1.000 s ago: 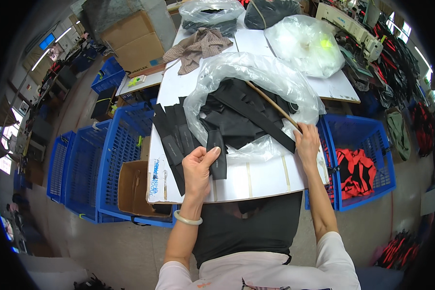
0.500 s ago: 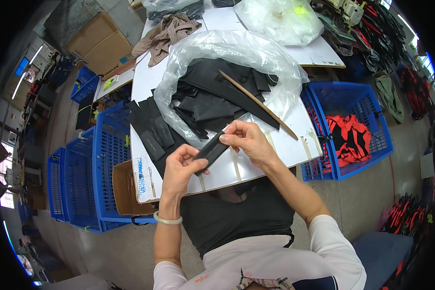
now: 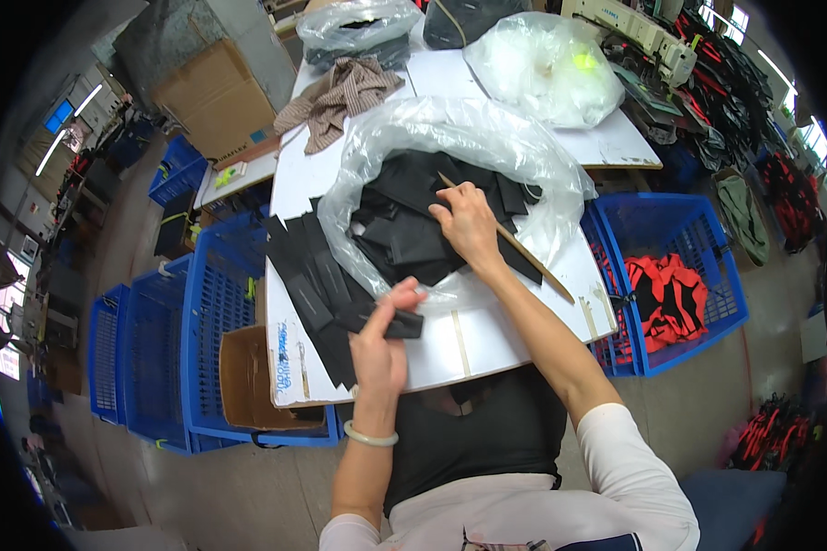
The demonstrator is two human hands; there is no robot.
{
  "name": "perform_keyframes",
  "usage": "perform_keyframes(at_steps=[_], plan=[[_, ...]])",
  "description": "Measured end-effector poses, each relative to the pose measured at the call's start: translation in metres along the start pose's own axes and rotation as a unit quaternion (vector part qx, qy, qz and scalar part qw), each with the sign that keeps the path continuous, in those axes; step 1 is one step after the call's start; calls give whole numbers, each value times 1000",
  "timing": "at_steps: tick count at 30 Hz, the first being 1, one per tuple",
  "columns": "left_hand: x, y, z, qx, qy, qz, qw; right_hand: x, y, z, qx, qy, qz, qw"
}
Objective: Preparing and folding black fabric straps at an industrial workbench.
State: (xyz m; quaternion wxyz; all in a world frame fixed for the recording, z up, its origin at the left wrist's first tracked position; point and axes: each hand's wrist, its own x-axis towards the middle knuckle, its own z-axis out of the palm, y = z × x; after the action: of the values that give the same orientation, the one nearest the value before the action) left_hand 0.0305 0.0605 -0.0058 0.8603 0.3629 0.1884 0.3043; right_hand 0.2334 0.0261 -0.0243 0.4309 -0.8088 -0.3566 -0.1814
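My left hand [image 3: 382, 342] pinches a small black fabric piece [image 3: 401, 324] above the front part of the white table [image 3: 501, 342]. Just left of it lies a row of flat black fabric strips [image 3: 311, 286]. My right hand [image 3: 467, 223] reaches forward into a large clear plastic bag [image 3: 450, 138] and rests on the heap of black fabric pieces [image 3: 410, 234] inside it. A thin wooden stick [image 3: 524, 257] lies across the bag under that hand; whether the fingers grip anything is hidden.
Blue plastic crates [image 3: 198, 321] stand to the left, with an open cardboard box [image 3: 248, 378] at the table's corner. A blue crate with red fabric [image 3: 668, 289] is at the right. Brown cloth [image 3: 340, 92], more bagged goods [image 3: 547, 64] and a sewing machine [image 3: 634, 28] lie farther back.
Both hands held the small black piece together half a second ago. Now the right hand has let go and reached into the bag, while the left keeps the piece.
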Motion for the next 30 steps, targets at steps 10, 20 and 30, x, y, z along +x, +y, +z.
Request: perform_keyframes(at_steps=[10, 20, 30], plan=[[-2, 2, -8, 23, -7, -6, 1000, 5, 8, 13, 20, 27, -15, 999], [7, 42, 22, 109, -65, 176, 976, -10, -54, -91, 272, -254, -57, 926], [-14, 60, 24, 187, -46, 170, 966, -47, -32, -122, 267, -278, 25, 922]])
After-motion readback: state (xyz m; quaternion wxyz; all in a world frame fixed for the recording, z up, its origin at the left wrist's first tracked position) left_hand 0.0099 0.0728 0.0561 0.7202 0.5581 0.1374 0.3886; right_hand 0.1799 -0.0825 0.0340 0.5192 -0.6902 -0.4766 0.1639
